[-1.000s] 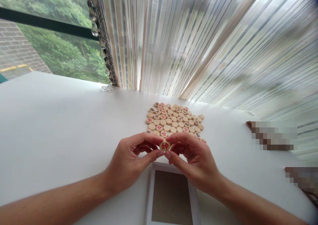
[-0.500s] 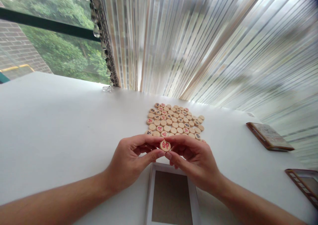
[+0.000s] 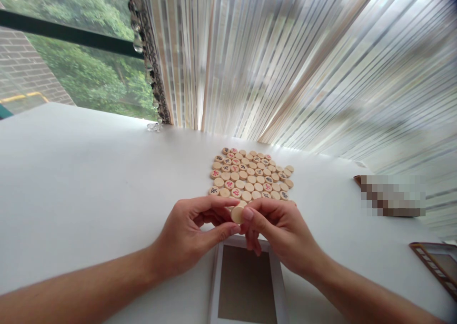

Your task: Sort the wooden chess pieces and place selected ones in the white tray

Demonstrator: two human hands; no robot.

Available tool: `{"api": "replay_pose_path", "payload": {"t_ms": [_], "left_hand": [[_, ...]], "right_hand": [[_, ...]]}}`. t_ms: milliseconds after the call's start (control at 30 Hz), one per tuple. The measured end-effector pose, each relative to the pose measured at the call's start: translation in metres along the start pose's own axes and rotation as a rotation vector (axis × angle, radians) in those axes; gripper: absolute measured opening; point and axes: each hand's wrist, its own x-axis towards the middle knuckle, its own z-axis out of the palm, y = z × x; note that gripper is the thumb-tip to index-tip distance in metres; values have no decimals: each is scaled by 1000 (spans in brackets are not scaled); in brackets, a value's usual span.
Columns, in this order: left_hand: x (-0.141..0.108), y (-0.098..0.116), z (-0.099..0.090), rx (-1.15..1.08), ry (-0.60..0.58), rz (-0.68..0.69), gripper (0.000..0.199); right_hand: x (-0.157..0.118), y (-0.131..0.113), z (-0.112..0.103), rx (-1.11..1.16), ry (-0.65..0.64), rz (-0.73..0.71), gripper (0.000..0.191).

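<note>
A round wooden Chinese chess piece shows its plain side above the near end of the group of pieces. My right hand pinches its right edge, thumb in front and index finger behind. Around its left side is my left hand, with index finger just above the piece and thumb just below, slightly apart from it; its other fingers curl behind. Just beyond lie several Chinese chess pieces packed flat together, some with red or black characters up, others plain side up. My hands hide the nearest ones.
Below my hands is an open white box with a brown bottom. A brown-edged object, partly pixelated, and a brown frame-like item lie at right on the white table. String curtains hang behind, beside a window.
The piece has turned from its red character to its plain side. My left fingers have loosened from it, while my right thumb has moved onto its face.
</note>
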Motion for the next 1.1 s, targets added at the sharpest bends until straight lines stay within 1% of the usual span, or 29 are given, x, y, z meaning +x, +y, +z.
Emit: {"api": "replay_pose_path", "payload": {"t_ms": [100,233,300,400,500,567,633,733,867,933,1000,1100], "left_hand": [[-1,0,0,-5,-19,-16,31],[0,1,0,23,-33,-6,30],[0,0,1,60,-44,18,31],[0,-1,1,169,-58,75,29],[0,0,1,305,-74,151,25],[0,2,1,348,-81,178,23],[0,4,1,326,-96,168,22],[2,4,0,217,-113,107,22],[3,1,-1,37,-63,25,32],[3,-1,-1,-36,-56,7,33],[2,-1,0,-58,-55,6,31],[2,-1,1,16,-45,36,29]], "right_hand": [[0,-1,1,44,-32,52,39],[-1,-2,2,59,-19,104,35],[-1,-3,3,80,-23,127,36],[0,-3,4,108,-28,123,37],[0,-3,4,76,-26,128,37],[-1,-3,3,44,-24,131,37],[-1,-3,2,24,-25,116,37],[-2,-1,0,37,-43,104,36],[-1,2,-3,159,-83,114,32],[0,2,-4,200,-96,136,30],[0,2,-3,207,-93,160,31],[0,0,-1,187,-77,178,36]]}}
